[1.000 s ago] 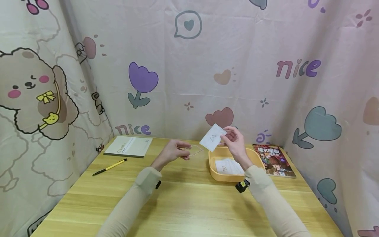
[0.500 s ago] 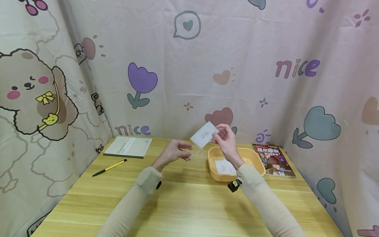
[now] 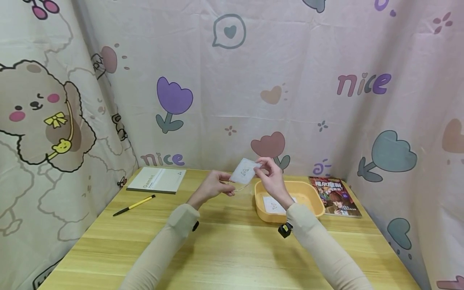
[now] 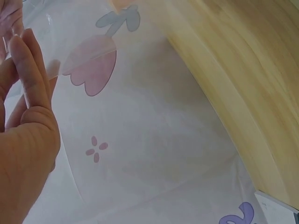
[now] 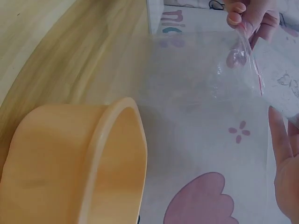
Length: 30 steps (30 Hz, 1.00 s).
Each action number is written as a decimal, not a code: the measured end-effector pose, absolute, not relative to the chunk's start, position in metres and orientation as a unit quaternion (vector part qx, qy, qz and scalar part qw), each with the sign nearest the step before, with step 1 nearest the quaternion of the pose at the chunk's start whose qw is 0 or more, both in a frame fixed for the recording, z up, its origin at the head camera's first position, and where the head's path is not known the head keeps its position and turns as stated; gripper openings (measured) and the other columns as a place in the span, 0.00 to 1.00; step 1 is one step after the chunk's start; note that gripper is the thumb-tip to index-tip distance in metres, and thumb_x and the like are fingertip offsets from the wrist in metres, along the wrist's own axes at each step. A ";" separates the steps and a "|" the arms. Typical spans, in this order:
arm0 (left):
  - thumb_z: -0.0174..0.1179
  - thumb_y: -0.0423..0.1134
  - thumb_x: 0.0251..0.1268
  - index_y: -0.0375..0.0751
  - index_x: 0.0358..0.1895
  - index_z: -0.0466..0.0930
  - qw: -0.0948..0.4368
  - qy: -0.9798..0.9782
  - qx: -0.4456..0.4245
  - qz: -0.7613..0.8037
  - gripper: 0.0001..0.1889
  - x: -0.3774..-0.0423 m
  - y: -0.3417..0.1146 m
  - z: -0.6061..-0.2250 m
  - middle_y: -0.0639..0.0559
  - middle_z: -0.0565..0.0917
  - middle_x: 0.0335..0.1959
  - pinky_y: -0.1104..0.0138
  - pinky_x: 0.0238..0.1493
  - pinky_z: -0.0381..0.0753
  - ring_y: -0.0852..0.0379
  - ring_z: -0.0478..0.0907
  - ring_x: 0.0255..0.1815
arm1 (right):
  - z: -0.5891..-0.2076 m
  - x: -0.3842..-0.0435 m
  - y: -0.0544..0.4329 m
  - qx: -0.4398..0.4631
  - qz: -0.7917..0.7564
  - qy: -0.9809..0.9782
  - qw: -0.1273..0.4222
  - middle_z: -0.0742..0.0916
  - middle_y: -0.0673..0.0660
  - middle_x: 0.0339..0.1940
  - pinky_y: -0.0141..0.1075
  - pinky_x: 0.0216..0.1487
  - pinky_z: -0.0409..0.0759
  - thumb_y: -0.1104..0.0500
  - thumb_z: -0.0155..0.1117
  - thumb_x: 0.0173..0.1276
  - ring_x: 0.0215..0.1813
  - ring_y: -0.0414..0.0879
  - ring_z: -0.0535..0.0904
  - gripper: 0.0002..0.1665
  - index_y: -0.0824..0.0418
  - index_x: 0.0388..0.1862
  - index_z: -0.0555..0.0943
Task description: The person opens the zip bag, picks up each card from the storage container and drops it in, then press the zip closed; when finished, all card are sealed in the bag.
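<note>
My left hand (image 3: pixel 214 186) pinches a clear zip-lock bag (image 5: pixel 196 70) by its mouth, which has a red strip along it. The bag is barely visible in the head view, and it hangs thin and see-through in the left wrist view. Between finger and thumb, my right hand (image 3: pixel 273 178) holds a small white card (image 3: pixel 244 171) with a drawing on it. The card (image 5: pixel 279 77) is right at the bag's opening; I cannot tell whether its edge is inside. Below my right wrist, another white card (image 3: pixel 271 204) lies in an orange-yellow plastic basket (image 3: pixel 316 197).
A magazine (image 3: pixel 335 197) lies right of the basket, partly behind it. At the back left of the wooden table (image 3: pixel 217 257) is a pale notebook (image 3: pixel 157 179), with a yellow and black pen (image 3: pixel 134 205) in front of it. A printed curtain (image 3: pixel 224 88) hangs behind.
My right hand has carried the card leftward and then down, from above the basket to the bag's mouth. The left hand has stayed in nearly the same place with the bag.
</note>
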<state>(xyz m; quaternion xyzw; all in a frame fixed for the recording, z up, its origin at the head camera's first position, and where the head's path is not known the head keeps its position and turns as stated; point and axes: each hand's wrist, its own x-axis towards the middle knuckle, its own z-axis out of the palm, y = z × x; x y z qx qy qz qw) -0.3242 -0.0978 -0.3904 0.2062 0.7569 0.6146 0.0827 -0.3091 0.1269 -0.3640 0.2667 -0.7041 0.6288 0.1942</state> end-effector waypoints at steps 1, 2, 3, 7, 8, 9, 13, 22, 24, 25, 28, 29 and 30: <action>0.64 0.22 0.59 0.23 0.54 0.79 0.082 0.757 0.208 0.614 0.18 -0.324 -0.098 -0.390 0.29 0.84 0.47 0.60 0.36 0.91 0.53 0.87 0.27 | -0.362 -0.306 0.126 0.270 0.619 -0.710 0.201 0.77 0.71 0.44 0.34 0.37 0.90 0.76 0.60 0.66 0.37 0.49 0.81 0.12 0.76 0.48 0.75; 0.64 0.22 0.59 0.23 0.55 0.78 0.082 0.757 0.209 0.614 0.19 -0.324 -0.098 -0.391 0.29 0.84 0.47 0.60 0.36 0.91 0.53 0.87 0.27 | -0.361 -0.305 0.126 0.273 0.612 -0.713 0.206 0.78 0.71 0.44 0.36 0.38 0.90 0.76 0.60 0.66 0.37 0.51 0.81 0.12 0.76 0.48 0.76; 0.64 0.22 0.59 0.23 0.55 0.78 0.082 0.757 0.209 0.614 0.19 -0.325 -0.098 -0.391 0.29 0.84 0.48 0.60 0.36 0.91 0.53 0.87 0.27 | -0.361 -0.304 0.126 0.276 0.604 -0.717 0.211 0.79 0.71 0.44 0.37 0.38 0.90 0.76 0.60 0.66 0.38 0.53 0.81 0.12 0.75 0.48 0.76; 0.64 0.23 0.59 0.23 0.55 0.78 0.080 0.758 0.213 0.611 0.19 -0.326 -0.098 -0.392 0.29 0.83 0.50 0.60 0.36 0.91 0.52 0.87 0.28 | -0.359 -0.301 0.125 0.290 0.570 -0.732 0.235 0.82 0.68 0.45 0.37 0.39 0.90 0.75 0.61 0.66 0.40 0.52 0.80 0.10 0.74 0.46 0.79; 0.64 0.23 0.58 0.23 0.55 0.78 0.079 0.758 0.213 0.611 0.19 -0.326 -0.098 -0.392 0.29 0.83 0.50 0.60 0.36 0.91 0.52 0.87 0.28 | -0.358 -0.301 0.125 0.294 0.563 -0.734 0.240 0.82 0.68 0.45 0.37 0.39 0.90 0.75 0.61 0.66 0.40 0.52 0.80 0.10 0.73 0.46 0.79; 0.64 0.23 0.58 0.24 0.55 0.79 0.079 0.759 0.213 0.611 0.19 -0.326 -0.097 -0.392 0.29 0.83 0.50 0.60 0.36 0.91 0.52 0.87 0.28 | -0.359 -0.301 0.125 0.295 0.557 -0.738 0.242 0.83 0.67 0.45 0.37 0.39 0.89 0.74 0.61 0.66 0.41 0.51 0.80 0.10 0.73 0.46 0.80; 0.63 0.23 0.58 0.26 0.53 0.80 0.079 0.760 0.211 0.609 0.18 -0.324 -0.096 -0.390 0.30 0.83 0.51 0.60 0.37 0.91 0.53 0.87 0.28 | -0.369 -0.312 0.127 0.295 0.537 -0.750 0.248 0.84 0.64 0.45 0.36 0.41 0.88 0.73 0.61 0.67 0.43 0.52 0.81 0.11 0.67 0.47 0.82; 0.64 0.24 0.59 0.28 0.53 0.81 0.076 0.765 0.204 0.606 0.17 -0.325 -0.097 -0.390 0.33 0.85 0.49 0.59 0.38 0.91 0.52 0.87 0.29 | -0.382 -0.319 0.127 0.320 0.505 -0.764 0.243 0.85 0.57 0.40 0.35 0.41 0.87 0.71 0.65 0.65 0.40 0.48 0.82 0.12 0.60 0.46 0.86; 0.64 0.24 0.60 0.28 0.53 0.81 0.074 0.766 0.203 0.606 0.17 -0.325 -0.097 -0.390 0.33 0.85 0.48 0.59 0.38 0.91 0.53 0.87 0.29 | -0.383 -0.319 0.127 0.315 0.502 -0.770 0.235 0.86 0.57 0.40 0.36 0.42 0.87 0.69 0.65 0.66 0.40 0.49 0.82 0.12 0.60 0.45 0.86; 0.64 0.24 0.60 0.28 0.53 0.81 0.073 0.766 0.202 0.606 0.17 -0.325 -0.097 -0.389 0.33 0.85 0.48 0.59 0.38 0.91 0.53 0.87 0.29 | -0.384 -0.319 0.128 0.314 0.501 -0.772 0.233 0.86 0.57 0.40 0.36 0.42 0.87 0.69 0.66 0.66 0.40 0.49 0.83 0.11 0.59 0.45 0.86; 0.64 0.24 0.60 0.28 0.53 0.81 0.071 0.765 0.201 0.607 0.17 -0.324 -0.098 -0.387 0.33 0.85 0.48 0.59 0.38 0.91 0.53 0.87 0.29 | -0.388 -0.324 0.130 0.317 0.496 -0.775 0.229 0.88 0.52 0.39 0.31 0.41 0.86 0.65 0.67 0.66 0.39 0.44 0.83 0.10 0.55 0.44 0.88; 0.64 0.24 0.60 0.27 0.53 0.81 0.071 0.765 0.202 0.607 0.17 -0.324 -0.098 -0.387 0.33 0.85 0.48 0.59 0.38 0.91 0.53 0.87 0.29 | -0.388 -0.325 0.130 0.318 0.495 -0.776 0.227 0.88 0.52 0.39 0.30 0.41 0.86 0.65 0.67 0.66 0.39 0.43 0.83 0.10 0.55 0.44 0.88; 0.64 0.24 0.60 0.27 0.53 0.81 0.071 0.766 0.201 0.607 0.16 -0.324 -0.098 -0.386 0.33 0.85 0.48 0.58 0.38 0.91 0.53 0.87 0.29 | -0.389 -0.325 0.131 0.320 0.493 -0.777 0.225 0.88 0.52 0.39 0.30 0.41 0.86 0.65 0.67 0.66 0.39 0.43 0.83 0.10 0.55 0.44 0.88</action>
